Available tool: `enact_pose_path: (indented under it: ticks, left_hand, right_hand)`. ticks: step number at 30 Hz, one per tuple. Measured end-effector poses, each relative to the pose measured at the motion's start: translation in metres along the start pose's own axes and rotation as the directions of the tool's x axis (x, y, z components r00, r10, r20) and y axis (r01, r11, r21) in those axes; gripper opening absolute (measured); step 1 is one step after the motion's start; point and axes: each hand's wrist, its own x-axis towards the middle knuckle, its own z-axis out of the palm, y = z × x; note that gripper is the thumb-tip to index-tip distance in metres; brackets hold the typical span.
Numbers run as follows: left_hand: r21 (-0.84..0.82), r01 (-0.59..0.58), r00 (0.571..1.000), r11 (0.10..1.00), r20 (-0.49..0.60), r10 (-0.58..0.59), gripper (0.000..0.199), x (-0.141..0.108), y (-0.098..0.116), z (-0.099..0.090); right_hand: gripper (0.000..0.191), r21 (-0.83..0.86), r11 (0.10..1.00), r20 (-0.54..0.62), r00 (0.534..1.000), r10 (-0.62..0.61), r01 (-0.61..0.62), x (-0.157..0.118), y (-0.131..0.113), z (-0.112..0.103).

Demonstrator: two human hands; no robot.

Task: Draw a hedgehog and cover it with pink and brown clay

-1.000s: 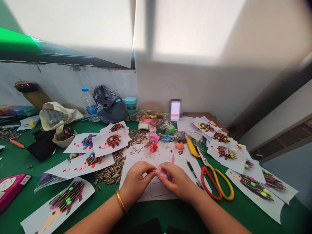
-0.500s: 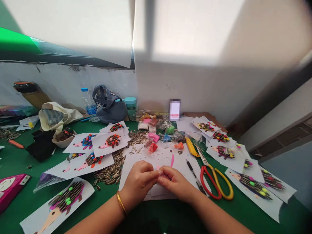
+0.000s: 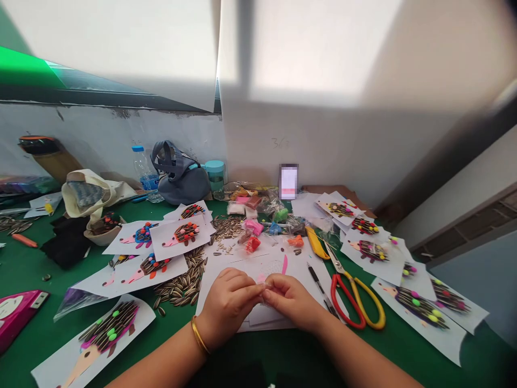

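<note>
My left hand (image 3: pixel 232 299), a gold bangle at its wrist, is closed with thumb and fingers pinched together. Its fingertips meet those of my right hand (image 3: pixel 294 299), which is pinched too. Between them shows a bit of crinkled clear plastic wrapper (image 3: pixel 263 286); most of it is hidden by the fingers. Both hands are over white paper (image 3: pixel 214 275), where a drawn outline with a pink clay strip (image 3: pixel 285 264) lies just beyond the fingertips. Small bags of red clay (image 3: pixel 252 245) and orange clay (image 3: pixel 296 241) lie farther back.
Right of my hands lie a black pen (image 3: pixel 319 283), scissors (image 3: pixel 351 288) and a yellow cutter (image 3: pixel 316 242). Sunflower seeds (image 3: pixel 181 283) are heaped on the left. Seed-and-clay hedgehog cards (image 3: pixel 97 339) flank both sides. A phone (image 3: pixel 288 182) stands against the back wall.
Both hands stay pinched together in nearly the same place, with the fingers shifting slightly. The whole view has moved a little; the table things lie as before.
</note>
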Motion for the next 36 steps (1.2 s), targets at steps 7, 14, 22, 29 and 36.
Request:
enact_pose_path:
  ticks: [7, 14, 22, 29, 36]
  left_hand:
    - [0.014, 0.001, 1.000, 1.000, 0.026, -0.001, 0.014, 0.001, 0.002, -0.001]
    - [-0.126, 0.295, 0.952, 0.947, -0.051, -0.303, 0.021, -0.004, -0.003, -0.005]
    - [-0.291, 0.495, 0.855, 0.819, -0.005, -0.519, 0.012, -0.004, -0.013, 0.002]
    - [-0.261, 0.535, 0.844, 0.804, 0.126, -0.521, 0.017, -0.004, -0.015, 0.005]
    - [-0.158, 0.523, 0.852, 0.838, 0.129, -0.508, 0.019, -0.004, -0.020, 0.005]
  right_hand:
    - [0.028, -0.086, 0.996, -0.056, 0.998, 0.011, -0.016, 0.002, 0.003, -0.001]
    - [0.026, -0.061, 0.997, -0.093, 0.995, 0.039, -0.045, 0.001, 0.002, -0.013]
    - [0.017, -0.777, 0.603, -0.445, 0.836, -0.322, -0.181, 0.003, 0.022, -0.082]
    - [0.043, -0.874, 0.332, -0.474, 0.774, -0.420, -0.355, -0.001, 0.026, -0.094]
    - [0.025, -0.941, 0.327, 0.008, 0.974, -0.228, 0.084, 0.003, 0.020, -0.061]
